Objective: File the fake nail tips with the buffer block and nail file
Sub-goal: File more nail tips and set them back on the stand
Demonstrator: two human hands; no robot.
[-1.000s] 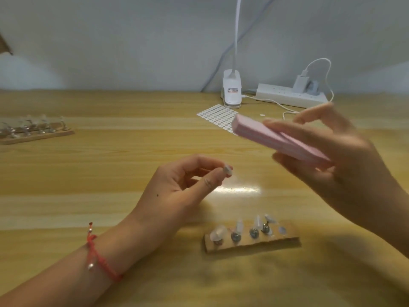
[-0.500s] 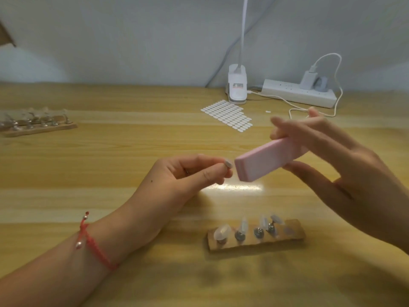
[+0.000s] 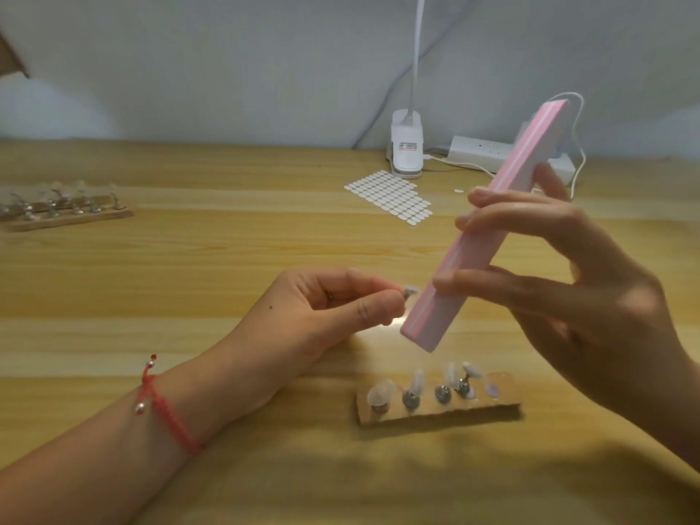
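Note:
My left hand (image 3: 322,316) pinches a small clear fake nail tip (image 3: 411,290) between thumb and forefinger, above the wooden table. My right hand (image 3: 560,282) grips a long pink buffer block (image 3: 488,229), which stands steeply tilted with its lower end near the table. The block's side touches the nail tip. In front of my hands a wooden strip holder (image 3: 439,411) carries several clear nail tips on metal stands.
A second holder with nail tips (image 3: 64,210) lies at the far left. A sheet of white adhesive tabs (image 3: 390,197), a white lamp clamp (image 3: 407,153) and a white power strip (image 3: 481,147) with a cable sit at the back.
My right hand turned the buffer block from nearly level to steeply upright and brought its side against the nail tip. My left hand stayed in place.

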